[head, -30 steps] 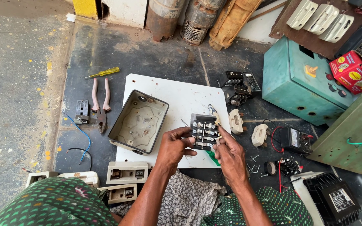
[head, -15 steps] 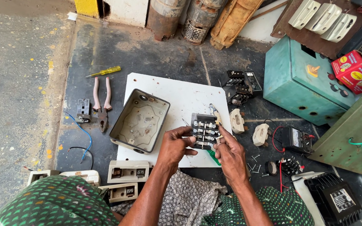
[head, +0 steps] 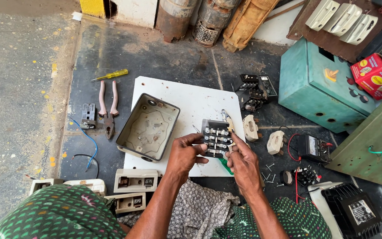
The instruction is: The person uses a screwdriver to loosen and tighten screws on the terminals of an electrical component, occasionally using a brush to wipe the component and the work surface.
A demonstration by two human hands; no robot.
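My left hand point(head: 183, 153) grips the left side of a black terminal block with rows of metal screws point(head: 215, 136), held just above a white board point(head: 191, 102). My right hand point(head: 243, 160) holds a green-handled screwdriver point(head: 224, 164) whose shaft points up along the block's right edge. An empty grey metal switch box point(head: 148, 127) lies tilted on the board, to the left of my hands.
Pink-handled pliers point(head: 108, 108) and a yellow screwdriver point(head: 110, 75) lie left of the board. Cream switch parts point(head: 250, 128), a multimeter point(head: 315, 148) with red leads and loose screws lie at right. A teal metal box point(head: 317, 86) stands at the back right. Beige switch housings point(head: 135, 180) sit near my knee.
My hands and the terminal block have stayed in nearly the same place; only small finger shifts on the block show.
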